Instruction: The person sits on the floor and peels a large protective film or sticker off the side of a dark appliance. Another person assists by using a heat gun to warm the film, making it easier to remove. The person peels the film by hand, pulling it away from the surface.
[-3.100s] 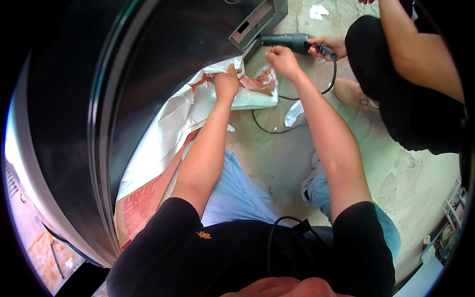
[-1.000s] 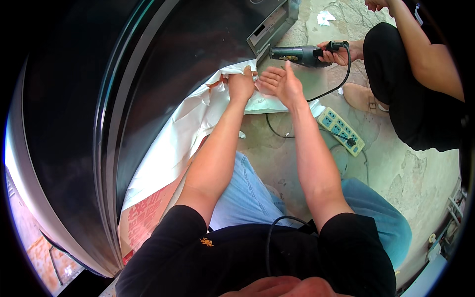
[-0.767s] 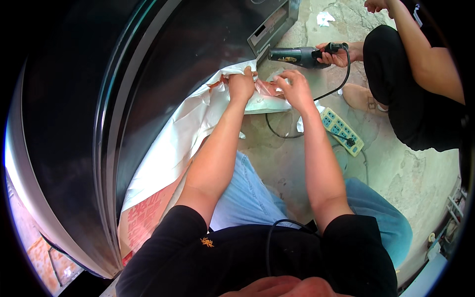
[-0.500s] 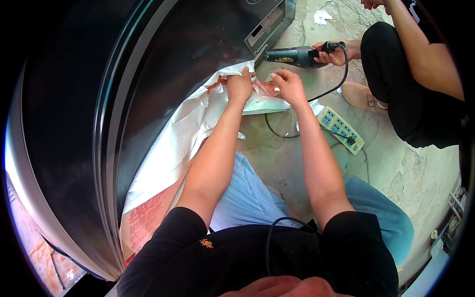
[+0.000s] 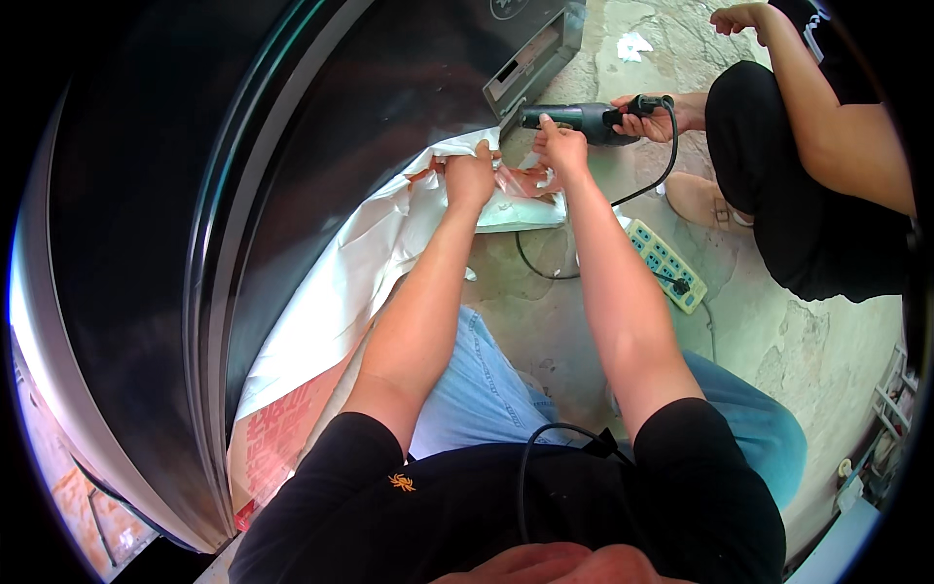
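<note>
The person's right hand [image 5: 562, 148], half-curled, has just risen from the torn film [image 5: 520, 183] to just beside the hair dryer [image 5: 587, 121] in a co-worker's hand [image 5: 637, 125], so only the left hand [image 5: 471, 181] tends the white sheet [image 5: 326, 307], bunched along the black panel [image 5: 379, 88]. Its fingers bend into the sheet; whether either hand pinches anything, I can't tell.

I wear a black short-sleeved fabric shirt [image 5: 467, 516], marked on the left chest with a small orange many-legged emblem [image 5: 401, 483], and light-blue denim jeans [image 5: 467, 409]. A slim black cable [image 5: 522, 487] forms a loop over the shirt front. My left hand [image 5: 469, 180] and right hand [image 5: 562, 148] are bare, as are both forearms [image 5: 413, 316] below the sleeves [image 5: 341, 453].
</note>
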The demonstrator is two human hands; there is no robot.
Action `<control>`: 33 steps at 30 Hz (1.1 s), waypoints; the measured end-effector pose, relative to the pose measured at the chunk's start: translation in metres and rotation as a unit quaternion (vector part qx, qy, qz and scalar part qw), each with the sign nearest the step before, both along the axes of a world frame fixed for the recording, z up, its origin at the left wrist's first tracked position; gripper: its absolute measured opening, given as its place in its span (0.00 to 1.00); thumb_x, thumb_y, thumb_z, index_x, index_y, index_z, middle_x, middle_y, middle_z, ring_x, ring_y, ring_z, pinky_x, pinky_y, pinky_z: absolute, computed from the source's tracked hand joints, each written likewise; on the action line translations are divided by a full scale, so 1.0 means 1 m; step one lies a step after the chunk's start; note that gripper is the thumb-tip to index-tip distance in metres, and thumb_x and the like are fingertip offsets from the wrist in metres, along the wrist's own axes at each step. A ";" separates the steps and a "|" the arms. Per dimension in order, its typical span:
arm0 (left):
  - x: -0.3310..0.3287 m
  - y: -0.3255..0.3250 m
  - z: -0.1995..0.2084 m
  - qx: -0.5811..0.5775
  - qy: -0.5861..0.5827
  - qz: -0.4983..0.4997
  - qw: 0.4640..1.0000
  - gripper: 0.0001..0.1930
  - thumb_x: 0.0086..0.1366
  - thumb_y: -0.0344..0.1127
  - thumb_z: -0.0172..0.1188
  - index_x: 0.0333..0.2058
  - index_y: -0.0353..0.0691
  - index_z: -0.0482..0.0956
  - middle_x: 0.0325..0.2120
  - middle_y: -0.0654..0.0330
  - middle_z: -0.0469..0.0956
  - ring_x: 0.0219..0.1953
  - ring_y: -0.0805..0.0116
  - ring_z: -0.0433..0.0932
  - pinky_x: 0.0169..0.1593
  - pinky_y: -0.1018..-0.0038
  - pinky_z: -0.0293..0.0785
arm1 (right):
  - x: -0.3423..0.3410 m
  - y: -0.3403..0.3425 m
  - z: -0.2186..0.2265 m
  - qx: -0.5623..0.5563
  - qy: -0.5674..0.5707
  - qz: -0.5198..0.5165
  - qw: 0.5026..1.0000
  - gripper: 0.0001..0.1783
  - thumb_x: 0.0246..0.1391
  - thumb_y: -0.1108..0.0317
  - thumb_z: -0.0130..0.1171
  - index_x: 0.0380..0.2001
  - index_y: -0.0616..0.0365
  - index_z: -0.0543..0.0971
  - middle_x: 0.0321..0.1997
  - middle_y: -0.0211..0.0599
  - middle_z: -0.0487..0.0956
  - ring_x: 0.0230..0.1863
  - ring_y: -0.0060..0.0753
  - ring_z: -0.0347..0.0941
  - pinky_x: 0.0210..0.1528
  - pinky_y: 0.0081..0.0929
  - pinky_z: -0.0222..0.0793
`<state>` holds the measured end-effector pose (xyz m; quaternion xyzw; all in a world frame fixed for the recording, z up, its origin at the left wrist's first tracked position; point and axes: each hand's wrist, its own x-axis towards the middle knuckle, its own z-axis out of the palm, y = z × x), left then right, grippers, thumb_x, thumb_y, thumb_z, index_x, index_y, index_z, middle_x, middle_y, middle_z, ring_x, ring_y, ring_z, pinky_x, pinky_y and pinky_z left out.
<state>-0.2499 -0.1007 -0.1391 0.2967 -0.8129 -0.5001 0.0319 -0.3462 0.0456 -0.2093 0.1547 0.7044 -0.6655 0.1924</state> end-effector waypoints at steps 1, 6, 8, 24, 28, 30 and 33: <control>0.000 0.001 0.000 0.016 0.005 0.006 1.000 0.21 0.71 0.43 0.50 0.29 0.35 0.86 0.31 0.53 0.86 0.36 0.54 0.83 0.49 0.63 0.73 | -0.004 -0.001 -0.005 0.012 0.004 0.000 1.000 0.27 0.61 0.49 0.62 0.34 0.70 0.83 0.31 0.41 0.83 0.28 0.30 0.79 0.32 0.27 0.76; 0.004 -0.004 0.009 -0.035 -0.011 -0.021 0.999 0.20 0.71 0.42 0.50 0.30 0.34 0.85 0.30 0.55 0.86 0.34 0.56 0.83 0.46 0.64 0.74 | -0.018 -0.007 0.000 -0.053 -0.098 -0.070 0.991 0.21 0.64 0.54 0.59 0.34 0.67 0.82 0.35 0.42 0.85 0.34 0.36 0.83 0.35 0.29 0.79; 0.005 0.002 0.021 -0.048 -0.022 -0.030 0.998 0.20 0.72 0.41 0.50 0.30 0.34 0.85 0.29 0.56 0.86 0.33 0.57 0.83 0.46 0.64 0.74 | -0.024 -0.002 -0.001 -0.092 -0.110 -0.093 0.985 0.21 0.65 0.55 0.58 0.37 0.66 0.81 0.37 0.43 0.85 0.37 0.36 0.83 0.37 0.29 0.79; 0.006 0.013 0.040 -0.016 -0.004 -0.010 1.000 0.18 0.73 0.41 0.51 0.34 0.29 0.82 0.30 0.58 0.86 0.27 0.67 0.82 0.34 0.70 0.76 | -0.029 0.001 -0.003 -0.141 -0.098 -0.123 0.977 0.18 0.64 0.58 0.59 0.40 0.67 0.80 0.42 0.45 0.84 0.43 0.39 0.83 0.47 0.33 0.80; 0.006 0.011 0.037 0.011 0.005 -0.002 1.000 0.19 0.73 0.41 0.51 0.34 0.29 0.83 0.30 0.58 0.86 0.27 0.67 0.81 0.35 0.69 0.76 | -0.028 0.000 -0.001 -0.140 -0.097 -0.118 0.978 0.18 0.65 0.58 0.59 0.41 0.67 0.80 0.43 0.46 0.84 0.43 0.39 0.83 0.47 0.34 0.80; 0.006 0.010 0.038 -0.039 -0.006 -0.025 0.999 0.19 0.73 0.41 0.51 0.34 0.30 0.83 0.30 0.57 0.86 0.29 0.64 0.82 0.38 0.68 0.76 | -0.028 0.000 -0.002 -0.142 -0.096 -0.120 0.978 0.19 0.65 0.58 0.59 0.41 0.67 0.80 0.43 0.46 0.84 0.43 0.39 0.83 0.47 0.34 0.80; 0.007 0.005 0.034 -0.080 -0.017 -0.047 0.996 0.19 0.72 0.40 0.51 0.35 0.30 0.84 0.33 0.56 0.86 0.34 0.63 0.82 0.43 0.67 0.74 | -0.028 -0.001 -0.004 -0.146 -0.096 -0.120 0.977 0.19 0.65 0.58 0.58 0.41 0.67 0.80 0.43 0.46 0.84 0.43 0.39 0.83 0.47 0.34 0.80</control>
